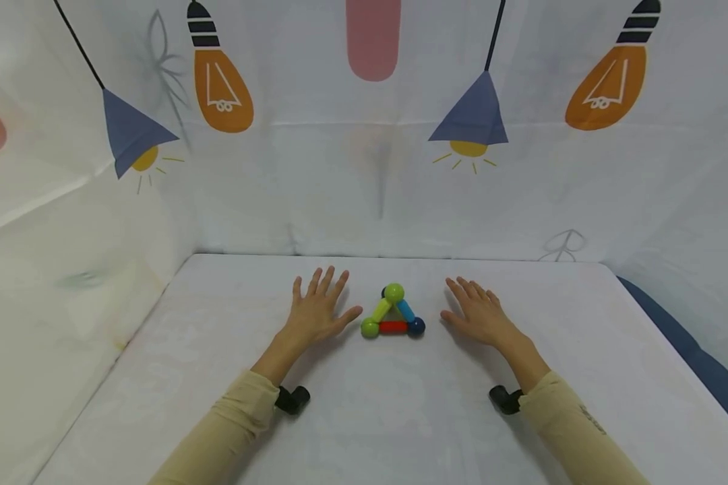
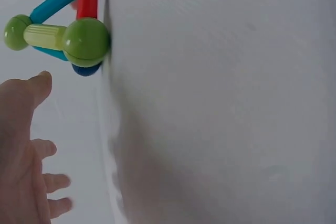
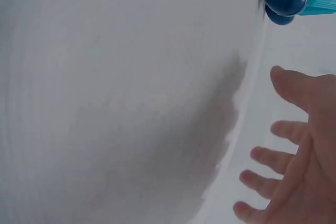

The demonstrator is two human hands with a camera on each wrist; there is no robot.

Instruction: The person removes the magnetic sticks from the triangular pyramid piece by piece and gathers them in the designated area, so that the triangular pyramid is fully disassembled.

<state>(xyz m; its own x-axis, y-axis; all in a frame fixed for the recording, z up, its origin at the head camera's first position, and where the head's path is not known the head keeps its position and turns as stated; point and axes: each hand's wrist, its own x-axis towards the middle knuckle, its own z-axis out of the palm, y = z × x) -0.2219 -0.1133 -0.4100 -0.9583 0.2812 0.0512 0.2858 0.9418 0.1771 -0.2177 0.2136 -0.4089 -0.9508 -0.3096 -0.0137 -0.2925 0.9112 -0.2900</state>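
A small frame of toy balls and rods [image 1: 393, 327] stands on the white table between both hands. Its front triangle has a green ball [image 1: 370, 328], a dark blue ball [image 1: 416, 327] and a lime ball [image 1: 394, 293] on top, joined by red, lime and blue rods. Another dark ball [image 2: 86, 70] shows partly behind it in the left wrist view. My left hand [image 1: 315, 313] is spread to the left of the frame, thumb nearest the green ball but apart from it. To the right, my right hand [image 1: 476, 313] has its fingers extended, holding nothing.
The white tabletop [image 1: 394, 417] ends at a back edge against a pale cloth wall [image 1: 340, 188] printed with lamps and bulbs. Black wrist devices [image 1: 292, 400] sit at both cuffs. Dark blue fabric [image 1: 685, 343] lies beyond the table's right edge.
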